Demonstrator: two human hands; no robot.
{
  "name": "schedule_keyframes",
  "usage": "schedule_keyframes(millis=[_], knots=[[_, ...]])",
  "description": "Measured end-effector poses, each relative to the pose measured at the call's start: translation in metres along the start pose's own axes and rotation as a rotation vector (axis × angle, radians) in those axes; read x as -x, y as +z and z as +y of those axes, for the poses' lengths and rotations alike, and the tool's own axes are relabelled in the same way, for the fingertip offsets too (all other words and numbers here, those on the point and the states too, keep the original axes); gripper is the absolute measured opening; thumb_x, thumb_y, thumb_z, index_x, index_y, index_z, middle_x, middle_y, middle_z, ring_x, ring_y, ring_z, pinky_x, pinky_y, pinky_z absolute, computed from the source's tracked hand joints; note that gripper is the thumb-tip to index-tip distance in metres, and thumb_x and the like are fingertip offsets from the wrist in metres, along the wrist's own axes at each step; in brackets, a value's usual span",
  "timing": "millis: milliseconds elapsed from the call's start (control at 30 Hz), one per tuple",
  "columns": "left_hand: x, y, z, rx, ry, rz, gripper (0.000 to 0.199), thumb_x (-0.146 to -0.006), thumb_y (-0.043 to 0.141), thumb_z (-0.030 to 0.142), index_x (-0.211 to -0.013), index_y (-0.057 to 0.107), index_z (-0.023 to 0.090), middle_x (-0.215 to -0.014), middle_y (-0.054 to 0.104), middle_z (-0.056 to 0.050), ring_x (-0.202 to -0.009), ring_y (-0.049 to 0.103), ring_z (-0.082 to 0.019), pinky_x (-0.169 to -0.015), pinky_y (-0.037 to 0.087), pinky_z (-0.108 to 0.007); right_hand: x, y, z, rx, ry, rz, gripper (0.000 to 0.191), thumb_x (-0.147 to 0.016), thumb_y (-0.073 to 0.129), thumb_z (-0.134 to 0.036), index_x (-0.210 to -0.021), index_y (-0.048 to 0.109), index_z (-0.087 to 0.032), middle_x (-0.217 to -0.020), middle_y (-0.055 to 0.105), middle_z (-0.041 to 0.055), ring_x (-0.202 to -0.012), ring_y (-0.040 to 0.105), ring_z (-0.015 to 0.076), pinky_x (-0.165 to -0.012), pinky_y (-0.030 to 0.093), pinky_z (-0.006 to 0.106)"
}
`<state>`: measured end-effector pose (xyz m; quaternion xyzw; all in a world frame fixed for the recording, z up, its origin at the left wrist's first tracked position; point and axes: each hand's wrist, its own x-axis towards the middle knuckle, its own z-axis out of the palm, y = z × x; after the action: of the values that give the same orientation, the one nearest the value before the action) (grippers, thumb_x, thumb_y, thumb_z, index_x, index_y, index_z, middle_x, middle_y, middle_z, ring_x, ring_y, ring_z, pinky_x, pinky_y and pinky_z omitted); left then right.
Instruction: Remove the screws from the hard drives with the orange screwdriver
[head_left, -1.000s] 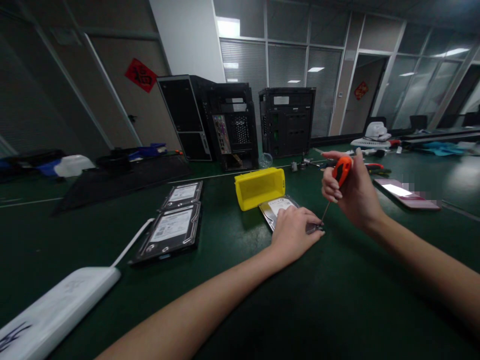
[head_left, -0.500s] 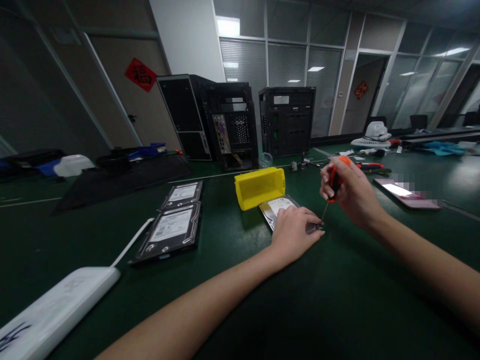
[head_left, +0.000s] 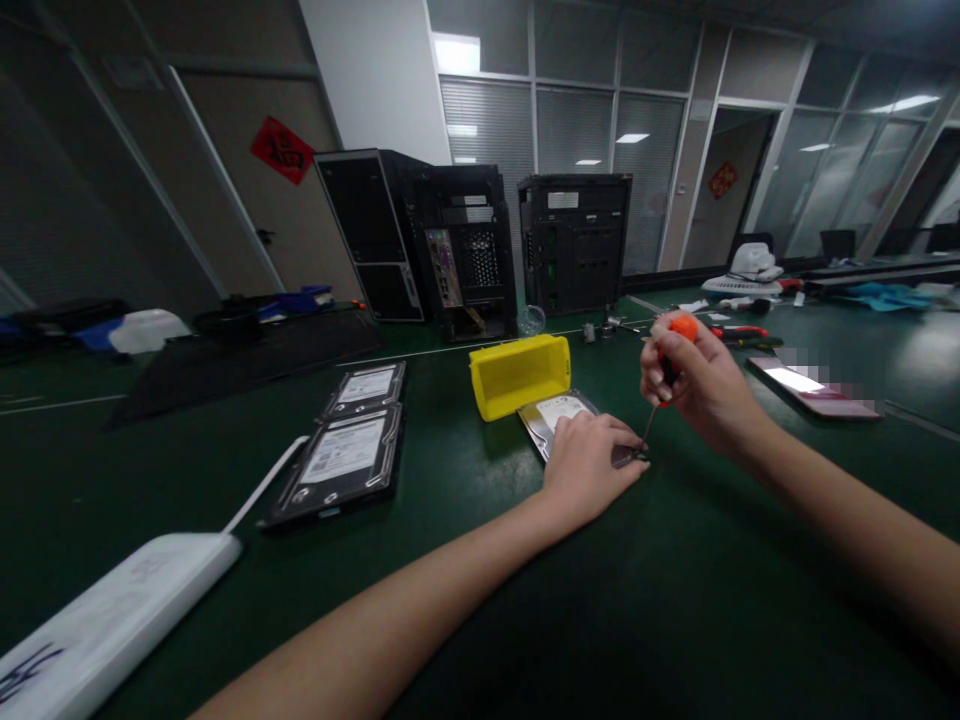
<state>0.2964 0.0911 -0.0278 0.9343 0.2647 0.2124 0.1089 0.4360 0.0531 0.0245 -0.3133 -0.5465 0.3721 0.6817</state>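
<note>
A silver hard drive [head_left: 534, 424] with a white label lies on the green table. My left hand [head_left: 591, 455] rests over its near part, fingers bent over it and gripping it against the table. My right hand [head_left: 697, 375] is wrapped round a screwdriver [head_left: 684, 325] with an orange and black handle. The screwdriver's thin shaft slants down, its tip at the drive's right edge beside my left fingertips. What the tip touches is too small to tell. A yellow plastic bin [head_left: 520, 378] stands on its side just behind the drive.
Two more hard drives [head_left: 345, 448] lie to the left, near a white power strip [head_left: 142, 610]. Black computer cases [head_left: 469, 250] stand at the back. On the right are a phone [head_left: 814, 388] and red-handled pliers [head_left: 739, 332].
My right hand has turned slightly round the screwdriver handle, its fingers shifted. The tip stays at the drive's edge, and my left hand has not visibly moved.
</note>
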Motion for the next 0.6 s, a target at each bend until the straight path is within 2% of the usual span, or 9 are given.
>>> schedule_keyframes(millis=[200,400,500,600], knots=[[0.0,0.0,-0.001,-0.014,0.021,0.026,0.019,-0.08,0.059,0.034,-0.095,0.069,0.027,-0.103,0.065,0.0,-0.094,0.054,-0.024,-0.078,0.038,-0.037,0.001,0.0,0.001,0.006,-0.011,0.014,0.021,-0.078,0.061,-0.037,-0.082,0.046,-0.023,-0.06,0.049,-0.0059,-0.044,0.039,0.0067,-0.043,0.038,0.022],[0.0,0.001,0.0,-0.013,0.023,0.033,0.02,-0.08,0.059,0.034,-0.096,0.068,0.027,-0.102,0.065,0.0,-0.094,0.054,-0.023,-0.078,0.039,-0.037,0.001,0.0,0.009,-0.023,0.029,0.028,0.021,-0.078,0.061,-0.038,-0.08,0.046,-0.023,-0.051,0.046,-0.0071,-0.04,0.038,0.0067,-0.042,0.037,0.022],[0.001,0.0,0.001,0.003,0.012,0.026,0.018,-0.08,0.06,0.033,-0.094,0.069,0.026,-0.102,0.065,0.0,-0.094,0.054,-0.023,-0.079,0.039,-0.037,-0.002,-0.007,0.005,-0.136,0.001,0.093,0.025,-0.082,0.052,-0.047,-0.078,0.048,-0.023,-0.049,0.047,-0.0056,-0.039,0.039,0.0076,-0.042,0.038,0.022],[0.001,-0.001,0.001,0.017,0.007,0.023,0.018,-0.079,0.06,0.033,-0.094,0.069,0.026,-0.102,0.065,0.0,-0.093,0.054,-0.023,-0.079,0.039,-0.037,-0.007,-0.021,0.0,-0.248,-0.024,0.188,0.036,-0.082,0.043,-0.054,-0.071,0.05,-0.021,-0.053,0.052,-0.001,-0.047,0.049,0.0106,-0.044,0.041,0.024]])
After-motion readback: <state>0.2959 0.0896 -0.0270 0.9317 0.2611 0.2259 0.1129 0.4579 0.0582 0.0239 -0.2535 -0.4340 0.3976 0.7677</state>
